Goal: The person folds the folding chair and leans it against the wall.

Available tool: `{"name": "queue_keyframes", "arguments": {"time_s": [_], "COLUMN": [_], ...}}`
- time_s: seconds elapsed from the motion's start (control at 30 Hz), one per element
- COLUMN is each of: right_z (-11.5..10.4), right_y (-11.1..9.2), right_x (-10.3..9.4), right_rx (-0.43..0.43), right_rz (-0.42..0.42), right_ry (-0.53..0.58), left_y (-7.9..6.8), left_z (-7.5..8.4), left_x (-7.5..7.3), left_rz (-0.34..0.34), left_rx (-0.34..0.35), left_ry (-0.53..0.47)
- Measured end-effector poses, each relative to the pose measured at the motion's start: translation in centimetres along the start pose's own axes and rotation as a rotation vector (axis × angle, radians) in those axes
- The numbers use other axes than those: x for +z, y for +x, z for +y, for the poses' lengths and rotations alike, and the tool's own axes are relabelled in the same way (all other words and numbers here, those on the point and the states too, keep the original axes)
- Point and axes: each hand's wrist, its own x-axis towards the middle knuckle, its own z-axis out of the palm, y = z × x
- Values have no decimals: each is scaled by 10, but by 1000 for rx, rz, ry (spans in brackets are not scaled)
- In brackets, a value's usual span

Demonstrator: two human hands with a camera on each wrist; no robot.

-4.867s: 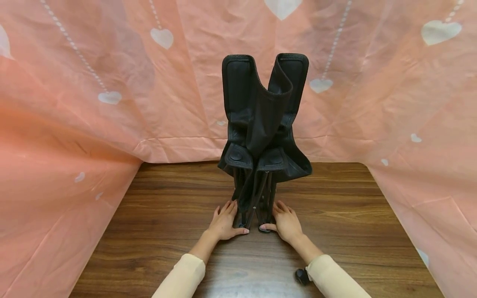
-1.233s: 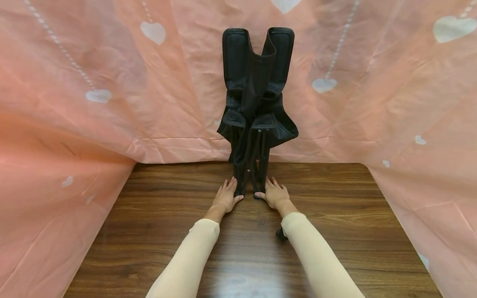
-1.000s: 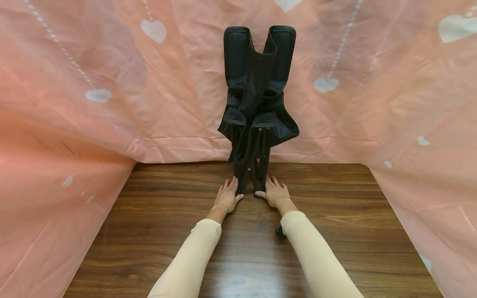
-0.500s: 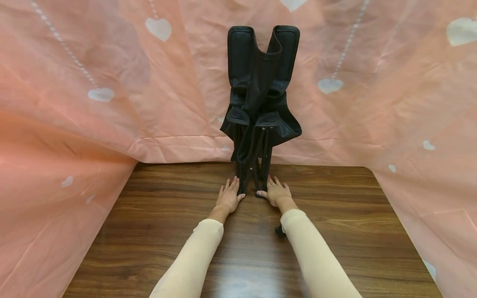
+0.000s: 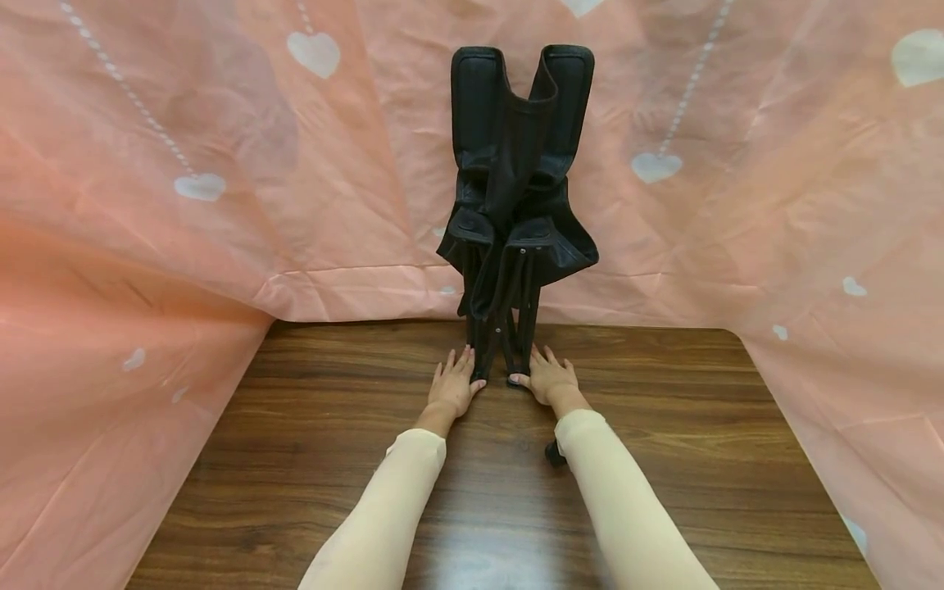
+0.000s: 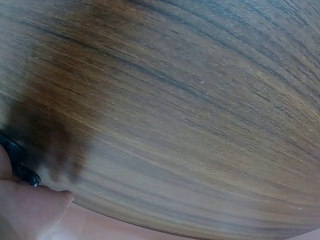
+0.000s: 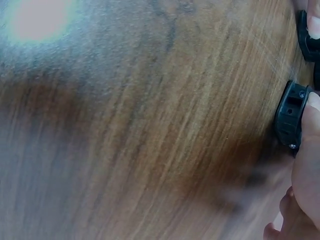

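Note:
A black folding camp chair (image 5: 516, 180), folded up, stands upright at the back of the table in the head view. At the base of its left side is my left hand (image 5: 451, 387), fingers straight and spread, thumb against the foot. My right hand (image 5: 551, 380) mirrors this on the other side, its thumb tip on the right foot. The right wrist view shows a black plastic foot (image 7: 289, 117) with the right thumb laid on it. Part of a foot (image 6: 21, 167) and the left thumb (image 6: 37, 202) appear in the left wrist view's lower left corner.
The brown wood-grain table (image 5: 310, 459) lies under both arms. A pink curtain (image 5: 354, 164) with white hearts hangs behind the chair and along both sides. By the right cuff is a small black object (image 5: 555, 453), partly hidden by the sleeve.
Since the oldest frame, both hands and the chair have moved together across the table toward the back curtain. During the last second their positions shift only slightly farther away; the chair stays folded and upright.

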Motion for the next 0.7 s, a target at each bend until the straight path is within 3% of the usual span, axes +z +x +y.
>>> {"name": "queue_keyframes", "arguments": {"time_s": [0.27,0.43,0.7], "right_z": [-1,-2,-2], "right_y": [2,2,7], "right_x": [-4,-6,-2], "right_rx": [16,28,61], "right_rz": [-21,-31,-64], "right_ry": [-23,-37,-52], "left_y": [8,6,4], "left_z": [-8,-2,0], "left_x": [10,5,3], "left_rz": [44,17,33], "left_rx": [30,-5,-9], "left_ry": [-41,-25,-20]}}
